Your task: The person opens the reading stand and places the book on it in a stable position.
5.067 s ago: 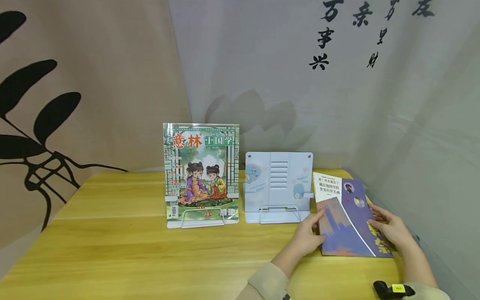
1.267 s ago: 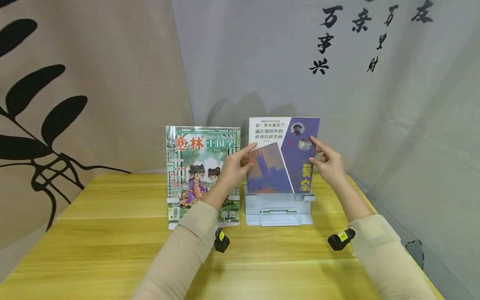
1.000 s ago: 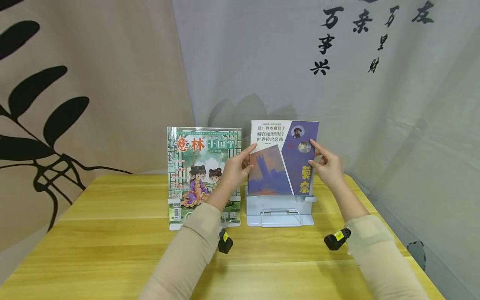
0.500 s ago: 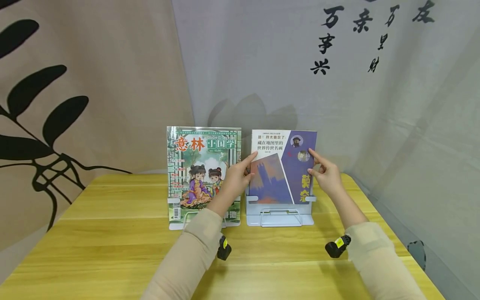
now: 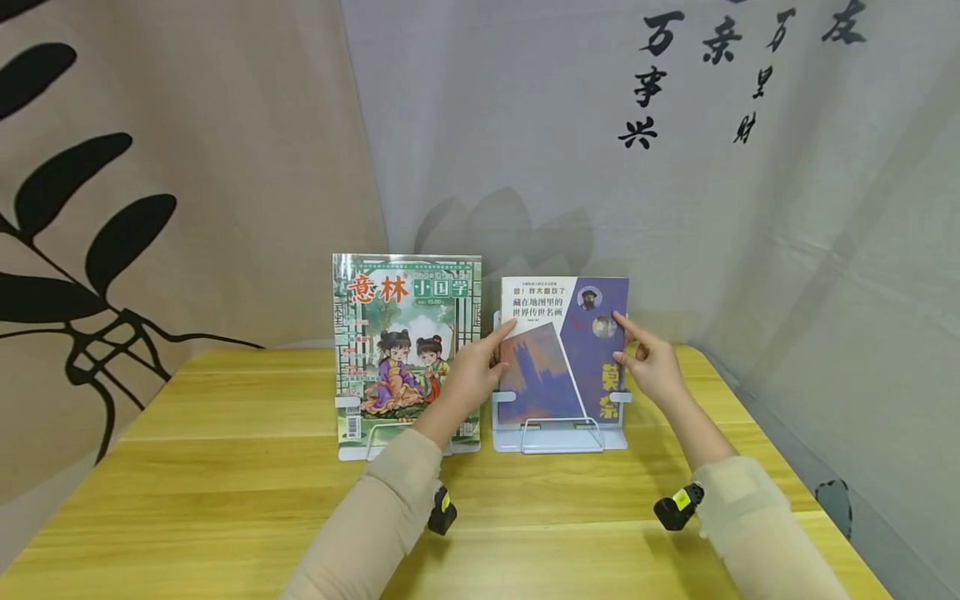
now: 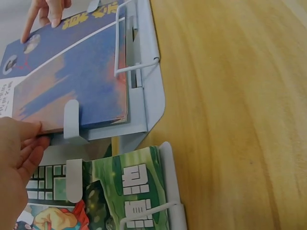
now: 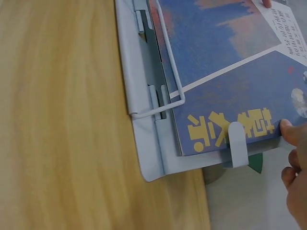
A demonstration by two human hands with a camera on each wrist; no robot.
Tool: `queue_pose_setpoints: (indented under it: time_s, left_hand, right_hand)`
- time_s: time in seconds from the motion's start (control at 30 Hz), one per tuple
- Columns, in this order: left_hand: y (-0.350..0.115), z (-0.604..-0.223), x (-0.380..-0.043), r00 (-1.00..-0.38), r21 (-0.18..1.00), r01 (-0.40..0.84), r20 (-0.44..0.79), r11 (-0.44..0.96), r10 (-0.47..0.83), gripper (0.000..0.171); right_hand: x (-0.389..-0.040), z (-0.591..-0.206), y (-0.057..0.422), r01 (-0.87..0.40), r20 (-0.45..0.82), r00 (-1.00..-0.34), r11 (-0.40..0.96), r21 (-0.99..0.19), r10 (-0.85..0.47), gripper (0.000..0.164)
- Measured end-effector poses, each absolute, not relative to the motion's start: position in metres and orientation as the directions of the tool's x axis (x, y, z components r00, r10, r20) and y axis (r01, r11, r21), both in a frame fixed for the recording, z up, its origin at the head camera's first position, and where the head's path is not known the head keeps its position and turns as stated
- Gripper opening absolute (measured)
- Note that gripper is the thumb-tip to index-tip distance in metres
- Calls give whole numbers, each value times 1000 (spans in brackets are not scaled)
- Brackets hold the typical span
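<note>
A blue-purple and white book (image 5: 543, 367) leans on a pale blue metal book stand (image 5: 504, 439). My left hand (image 5: 471, 372) holds its left edge and my right hand (image 5: 656, 367) its right edge, each with thumb and forefinger. In the right wrist view the stand's side clip (image 7: 238, 146) overlaps the cover, and the wire bar (image 7: 173, 67) crosses in front of its lower part. A gap shows between the book's bottom edge and the stand's base. My left fingers (image 6: 31, 153) sit just beside the other clip (image 6: 72, 117).
Left of this stand, a green illustrated magazine (image 5: 393, 333) stands on a similar holder, partly behind my left hand. Both holders are on a yellow wooden table (image 5: 225, 467). Behind the table hangs a pale curtain (image 5: 480, 108) with dark leaves and characters.
Five seconds ago the book lay on the table at the right. It was then raised over the stand. During the last second both hands have lowered it behind the clips and wire bar.
</note>
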State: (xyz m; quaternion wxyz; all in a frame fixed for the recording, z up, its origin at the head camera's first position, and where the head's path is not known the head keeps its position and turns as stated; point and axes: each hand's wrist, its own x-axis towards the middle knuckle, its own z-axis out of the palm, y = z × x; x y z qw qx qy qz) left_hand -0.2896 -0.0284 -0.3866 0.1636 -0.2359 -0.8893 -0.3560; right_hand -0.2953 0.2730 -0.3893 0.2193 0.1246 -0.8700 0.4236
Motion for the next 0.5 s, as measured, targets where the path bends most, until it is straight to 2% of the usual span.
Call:
queue_pose_setpoints:
  time_s: [0.5]
  left_hand:
    - [-30,-398,-280,-841,570,535,432,624,326,74]
  right_hand:
    - [-287,-404,270,-369,476,-879,648,-667,-10,64]
